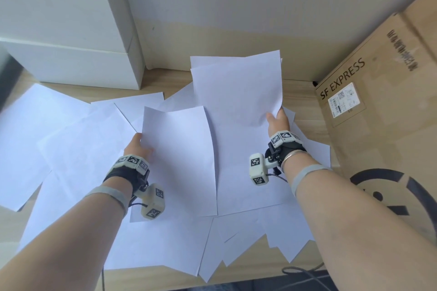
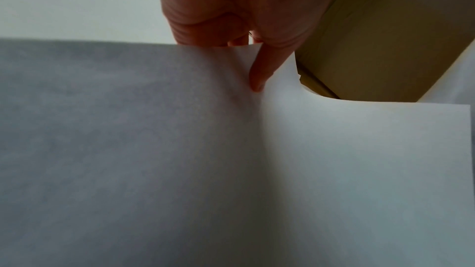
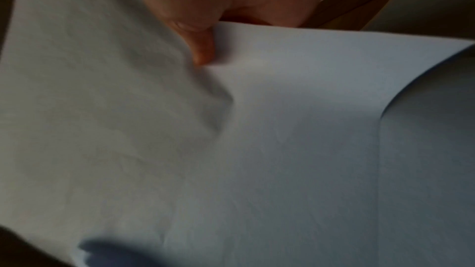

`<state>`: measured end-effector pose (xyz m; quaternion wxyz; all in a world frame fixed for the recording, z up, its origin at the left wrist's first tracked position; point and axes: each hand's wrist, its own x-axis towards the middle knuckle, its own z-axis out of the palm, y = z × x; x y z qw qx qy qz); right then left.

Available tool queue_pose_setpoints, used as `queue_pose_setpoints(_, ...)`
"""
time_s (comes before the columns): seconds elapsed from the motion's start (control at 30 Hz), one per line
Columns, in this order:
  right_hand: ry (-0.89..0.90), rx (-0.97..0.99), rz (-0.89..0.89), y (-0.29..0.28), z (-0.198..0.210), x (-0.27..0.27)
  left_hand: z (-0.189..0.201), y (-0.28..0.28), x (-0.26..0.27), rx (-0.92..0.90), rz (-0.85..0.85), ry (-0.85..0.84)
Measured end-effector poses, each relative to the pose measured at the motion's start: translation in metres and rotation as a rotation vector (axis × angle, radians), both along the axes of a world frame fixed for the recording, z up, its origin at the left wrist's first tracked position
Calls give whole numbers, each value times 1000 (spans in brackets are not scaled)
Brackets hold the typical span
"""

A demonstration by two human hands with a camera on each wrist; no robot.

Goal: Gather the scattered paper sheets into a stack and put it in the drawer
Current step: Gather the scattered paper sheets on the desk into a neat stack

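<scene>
Left hand (image 1: pixel 138 146): thumb and fingers pinch one thin white paper sheet (image 1: pixel 179 160) at its left edge; it bows.
Right hand (image 1: pixel 277 120): pinches a few lifted white sheets (image 1: pixel 236 87) by a corner.
Scattered white sheets (image 1: pixel 71 137): overlapping across the light wooden tabletop (image 1: pixel 300 92).
Handling: light, floppy, likely slippery; best gripped at edges.
Drawer: not visible.

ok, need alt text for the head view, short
Two bare hands each lift white paper off a wooden desk: the left hand holds one sheet, the right hand a few sheets. More loose sheets cover the desk, with white boxes far left and a cardboard box right.
</scene>
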<state>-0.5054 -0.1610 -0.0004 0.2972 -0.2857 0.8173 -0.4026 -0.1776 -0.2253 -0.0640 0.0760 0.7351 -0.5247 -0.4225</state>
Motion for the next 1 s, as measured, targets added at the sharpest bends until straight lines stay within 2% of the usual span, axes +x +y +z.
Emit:
queue_pose_setpoints(0.2, 82, -32, 4, 4, 10, -5, 3, -1, -1, 4, -8, -6)
queue_pose_setpoints(0.3, 122, -58, -54, 4, 18, -6, 6, -2, -1, 6, -19, -19)
queue_pose_setpoints(0.47, 90, -161, -177, 0, 34, -11, 8, -2, 0, 13, -20, -20)
queue_pose_setpoints(0.8, -15, -298, -264, -9, 67, -11, 16, -3, 4, 11, -33, 14)
queue_pose_setpoints(0.93, -82, -294, -325, -8, 79, -11, 19, -3, 5, 15, -28, 41)
queue_pose_setpoints(1.0, -77, -259, -274, -8, 81, -9, 19, -4, 5, 15, -15, 52)
